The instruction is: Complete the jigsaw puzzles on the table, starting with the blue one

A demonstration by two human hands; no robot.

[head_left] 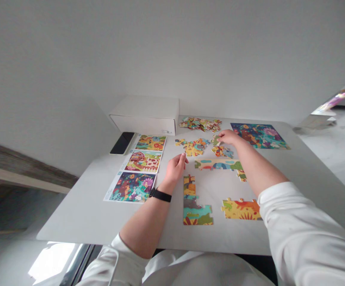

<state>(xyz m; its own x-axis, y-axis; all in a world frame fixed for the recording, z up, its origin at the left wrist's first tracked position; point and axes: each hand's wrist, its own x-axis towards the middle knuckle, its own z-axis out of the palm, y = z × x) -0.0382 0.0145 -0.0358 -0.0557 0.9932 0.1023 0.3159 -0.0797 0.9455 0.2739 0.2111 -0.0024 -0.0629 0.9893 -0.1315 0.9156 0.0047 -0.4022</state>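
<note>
My left hand (176, 167), with a black band at the wrist, hovers over the white table (79, 210), fingers loosely curled and empty, just left of a joined strip of puzzle pieces (218, 164). My right hand (228, 137) reaches further back and pinches a small puzzle piece (215, 140) beside a small cluster of joined pieces (222, 151). A yellow and blue cluster (193, 147) lies between the hands. Nearer me sit a tall joined section (192, 202) and a yellow section (241, 209).
Three picture cards (144, 161) lie in a column at the left, with a black phone (122, 143) and a white box (147, 115) behind them. A heap of loose pieces (201, 124) and a finished puzzle (258, 135) lie at the back.
</note>
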